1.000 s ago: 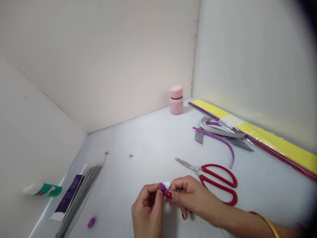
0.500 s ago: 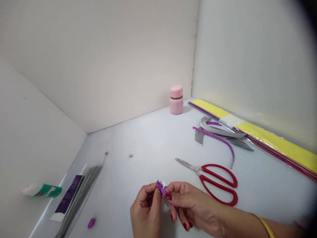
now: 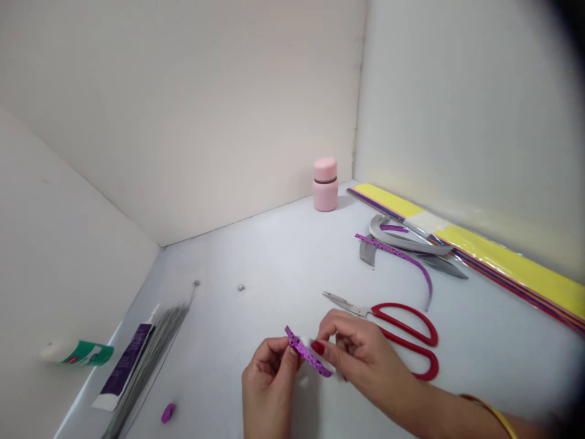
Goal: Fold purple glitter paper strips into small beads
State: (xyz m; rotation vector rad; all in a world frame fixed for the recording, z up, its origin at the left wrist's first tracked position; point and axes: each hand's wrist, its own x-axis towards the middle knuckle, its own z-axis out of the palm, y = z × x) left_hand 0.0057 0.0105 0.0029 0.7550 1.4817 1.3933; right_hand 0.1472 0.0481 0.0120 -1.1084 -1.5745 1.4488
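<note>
My left hand pinches a short purple patterned strip between thumb and forefinger. The strip slants down to the right, its lower end free. A blurred white strip, perhaps its backing, curls along its upper side. That white piece is pinched in the fingertips of my right hand, which is closed and partly covers it. Behind my right hand lie scissors with red handles, partly hidden. A small purple piece rests on the table to the left of my left hand.
A pink jar stands by the back wall. At right lie grey strips, a long purple strip and yellow-topped sheets. At left are a purple tube, a bundle of thin wires and a green-and-white tube.
My right hand has moved up and to the right, drawing the white strip with it. More of the purple strip shows, now straighter, while my left hand stays nearly in place.
</note>
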